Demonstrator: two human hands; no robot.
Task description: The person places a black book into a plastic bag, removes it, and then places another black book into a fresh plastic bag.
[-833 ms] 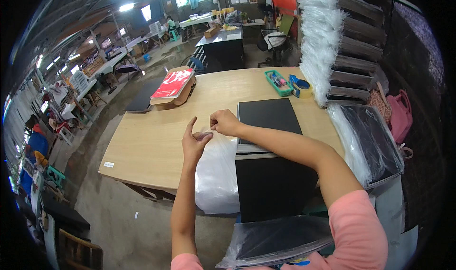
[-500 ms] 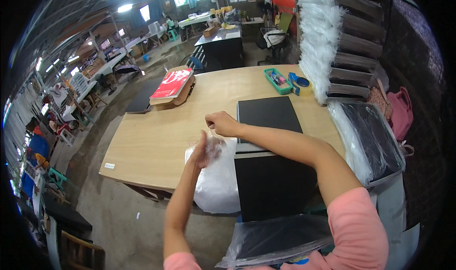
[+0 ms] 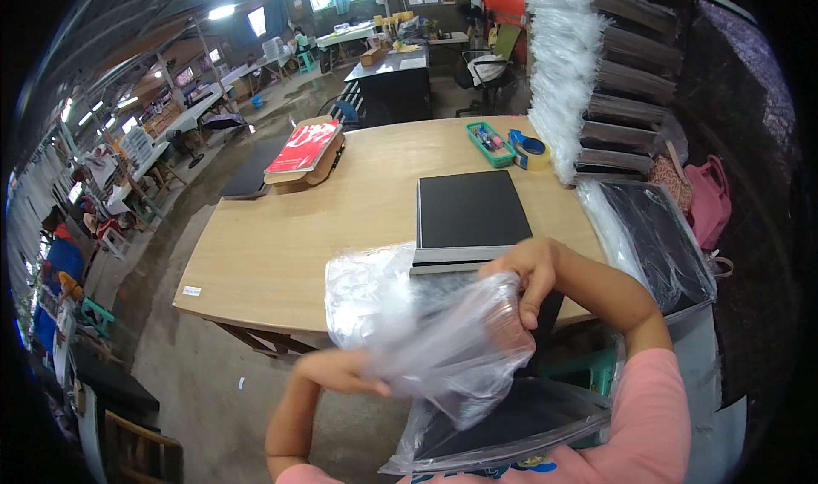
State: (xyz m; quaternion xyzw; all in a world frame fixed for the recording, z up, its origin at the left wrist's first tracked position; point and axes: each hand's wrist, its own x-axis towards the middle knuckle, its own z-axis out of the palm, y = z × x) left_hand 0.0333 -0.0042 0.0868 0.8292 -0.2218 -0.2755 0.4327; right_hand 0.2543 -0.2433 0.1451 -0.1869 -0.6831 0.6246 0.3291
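A clear plastic bag (image 3: 456,339) is spread between my two hands, its left part smeared by motion. My left hand (image 3: 341,371) is closed on the bag's lower left side, with some fingers hidden. My right hand (image 3: 530,278) grips its upper right side; through the film, fingers show inside the bag. Behind it, more clear plastic bags (image 3: 362,284) lie flat at the table's near edge. Beyond my right hand sits a stack of black flat boards or books (image 3: 471,211). Close to my body, a black flat piece in clear plastic (image 3: 503,424) lies below the held bag.
On the wooden table (image 3: 281,237) are a red-covered book (image 3: 302,149) on cardboard, a green basket of pens (image 3: 492,145) and a tape dispenser (image 3: 530,150). Plastic-wrapped black pieces (image 3: 635,83) are piled high at the right, near a pink bag (image 3: 707,196).
My hands have moved down and apart, opening out the plastic bag. My right hand has shifted right, toward my body. The near black piece is now largely hidden behind the bag.
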